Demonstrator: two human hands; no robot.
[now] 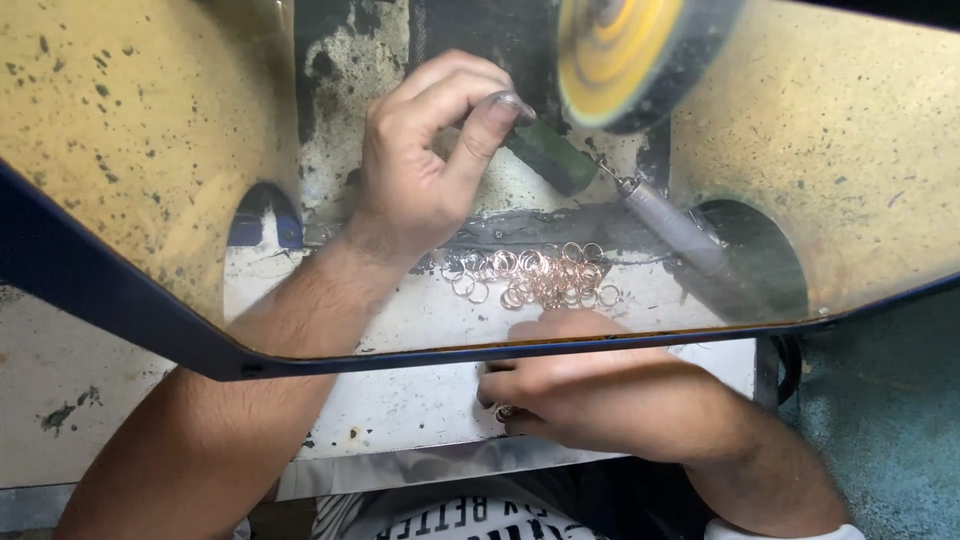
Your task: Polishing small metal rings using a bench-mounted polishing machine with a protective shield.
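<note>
My left hand (430, 150) is raised behind a stained clear shield (140, 130), thumb and fingers pinched on a small piece I cannot make out, close to the left edge of a spinning yellow polishing wheel (630, 55). Below it several thin rose-coloured metal rings (535, 275) lie in a loose heap on the white bench (400, 400). My right hand (590, 390) rests on the bench in front of the shield, fingers curled, with a ring or two showing at its fingertips (505, 411).
A grey rod-shaped tool (665, 220) lies slanted to the right of the rings, by a dark round opening (755, 260). The shield's dark blue frame (120, 300) crosses in front of the bench. A dark green block (550, 155) sits under the wheel.
</note>
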